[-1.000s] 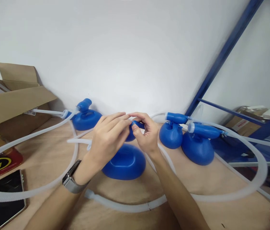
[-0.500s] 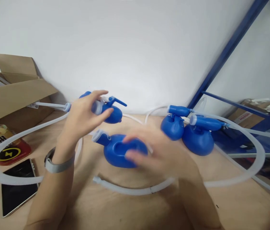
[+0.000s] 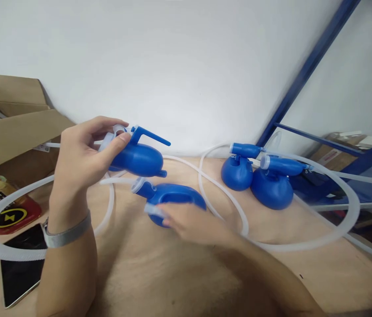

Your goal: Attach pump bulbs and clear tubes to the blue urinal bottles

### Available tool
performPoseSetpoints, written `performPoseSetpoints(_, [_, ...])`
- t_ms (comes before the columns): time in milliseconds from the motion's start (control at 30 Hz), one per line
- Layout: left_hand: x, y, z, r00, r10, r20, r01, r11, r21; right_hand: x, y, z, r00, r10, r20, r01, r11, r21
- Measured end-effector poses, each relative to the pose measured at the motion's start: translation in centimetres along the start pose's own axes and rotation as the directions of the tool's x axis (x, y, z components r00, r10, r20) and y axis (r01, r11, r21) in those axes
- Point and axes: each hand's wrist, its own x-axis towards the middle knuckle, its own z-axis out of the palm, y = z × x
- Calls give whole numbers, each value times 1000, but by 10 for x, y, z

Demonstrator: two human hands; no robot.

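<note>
Clasps a blue lever-topped piece [image 3: 141, 159] by its pale-collared end in the curled left hand [image 3: 79, 158], toward the table's [image 3: 159, 277] back edge, seemingly to leave the lever [image 3: 155, 136] free; pinches a pale tube end [image 3: 153, 211] in the blurred right hand [image 3: 194, 222], before a blue bottle [image 3: 173, 189].

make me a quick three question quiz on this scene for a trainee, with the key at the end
1. What does the left hand grip?
a) a phone
b) a blue part with a lever
c) a cardboard box
2. True or false: a grey strap is worn on the left wrist.
3. How many blue vessels stand to the right of the blue jug that is partly behind the right hand?

Key: 1 b; 2 true; 3 two
</note>
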Motion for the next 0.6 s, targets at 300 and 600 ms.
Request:
performPoseSetpoints(300, [-2, 7, 38, 996, -7, -94, -23, 951, -307, -37, 29, -92, 952, 104, -286, -83, 993, 86])
performPoseSetpoints(600, [-6, 5, 51, 988, 15, -156, -65, 945, -322, -37, 35, -92, 921, 37, -388, -78, 993, -91])
